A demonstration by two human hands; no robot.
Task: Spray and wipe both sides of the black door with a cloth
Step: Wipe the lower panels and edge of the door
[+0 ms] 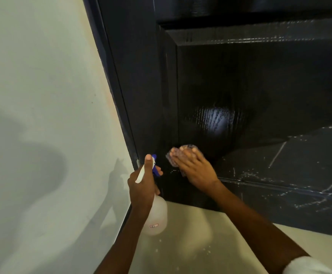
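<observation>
From the head camera, the right hand (195,169) presses a purple cloth (176,155) with flat fingers against the glossy black panelled door (250,91), low down. The left hand (143,184) grips a translucent spray bottle (157,214) beside the pale wall (42,95), above the cream floor (191,244).

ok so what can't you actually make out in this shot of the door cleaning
- Cloth, head view: mostly hidden under the right hand pressing it on the black door; its full shape is unclear.
- Spray bottle: its neck is covered by the left hand, and its small label is too small to read.
- Door: cut off by the top and right edges; its other side is out of view.
</observation>
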